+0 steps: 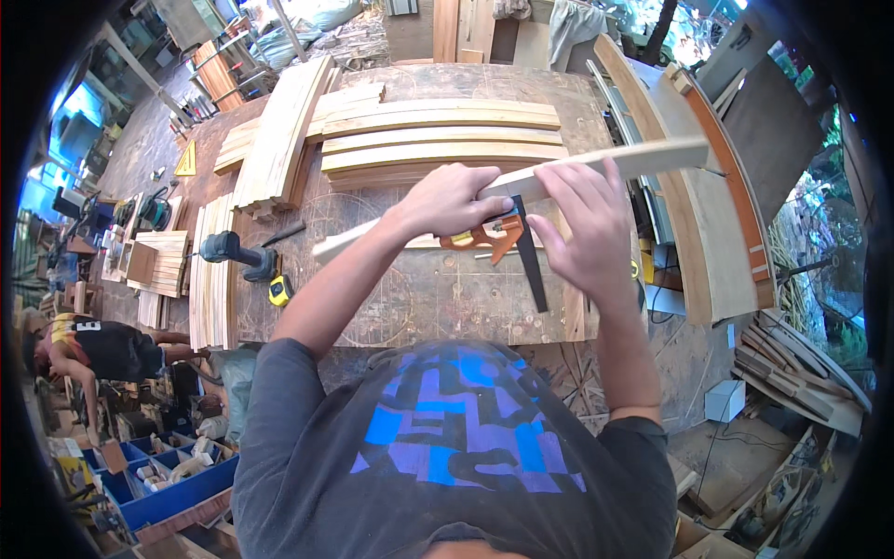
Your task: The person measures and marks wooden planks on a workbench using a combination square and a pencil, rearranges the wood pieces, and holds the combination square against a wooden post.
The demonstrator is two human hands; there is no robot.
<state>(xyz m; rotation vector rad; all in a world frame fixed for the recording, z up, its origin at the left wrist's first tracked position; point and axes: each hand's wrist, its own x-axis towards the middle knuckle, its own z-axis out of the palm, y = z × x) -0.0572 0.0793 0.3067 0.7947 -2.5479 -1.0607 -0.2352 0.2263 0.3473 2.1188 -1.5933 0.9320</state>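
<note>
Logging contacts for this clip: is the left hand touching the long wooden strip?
Touching. The head view shows the left hand curled over the long wooden strip.

Worn wooden workbench [428, 298], top marked with faint curved lines. Far half bears a layered stack of pale planks [442, 140] lying crosswise, with a slanted pile of long boards [284, 140] to its left. Near left: another board stack [214, 298], cordless drill [244, 256], dark slim tool [284, 233], yellow-and-black tape measure [279, 291].
</note>
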